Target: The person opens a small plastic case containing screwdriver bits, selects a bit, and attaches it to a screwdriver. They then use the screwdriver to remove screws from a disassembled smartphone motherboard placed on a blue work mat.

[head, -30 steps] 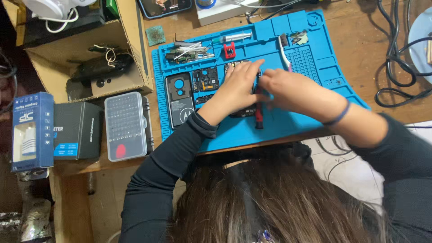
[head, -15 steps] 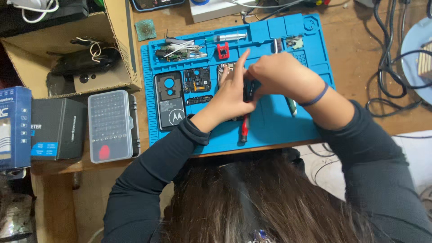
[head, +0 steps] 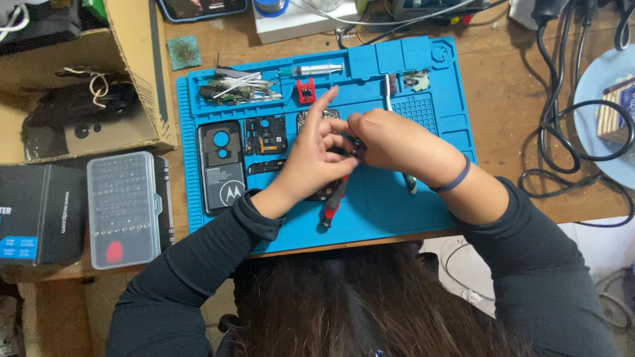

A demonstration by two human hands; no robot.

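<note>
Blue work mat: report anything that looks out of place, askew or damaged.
Nothing stands out as damaged. The blue work mat overhangs the table's near edge, and the red-handled screwdriver lies askew under the left hand.

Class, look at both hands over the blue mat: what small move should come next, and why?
Probably lower the small dark part back toward the opened phone on the blue mat. The left hand and right hand pinch it together just above the mat, and the red-handled screwdriver lies free below them.
</note>
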